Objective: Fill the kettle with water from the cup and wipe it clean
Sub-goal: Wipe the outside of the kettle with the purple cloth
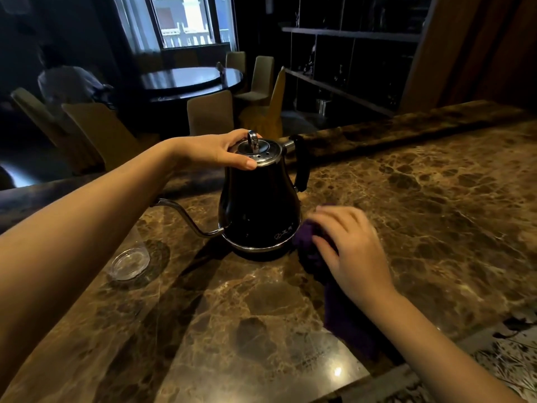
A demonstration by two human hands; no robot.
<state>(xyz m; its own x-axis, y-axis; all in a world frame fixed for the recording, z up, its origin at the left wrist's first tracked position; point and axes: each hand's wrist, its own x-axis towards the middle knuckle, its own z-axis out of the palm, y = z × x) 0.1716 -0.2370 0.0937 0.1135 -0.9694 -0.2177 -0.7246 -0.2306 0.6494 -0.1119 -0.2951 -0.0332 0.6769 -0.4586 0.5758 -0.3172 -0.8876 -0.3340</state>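
A black gooseneck kettle (258, 205) with a silver lid stands upright on the brown marble counter (406, 199). Its thin spout points left and its handle faces the far right. My left hand (220, 151) rests on the lid's rim, thumb in front and fingers behind. My right hand (348, 248) holds a purple cloth (313, 248) bunched against the kettle's lower right side near the base. The cloth's tail trails toward me under my wrist. A clear glass cup (129, 261) stands on the counter to the left, below my left forearm.
The counter has a raised ledge (406, 129) along its far edge and a patterned floor (508, 359) beyond its near right corner. Behind are chairs (210, 112), a round dark table (189, 80) and dark shelving (348, 53). A seated person (69, 82) is at far left.
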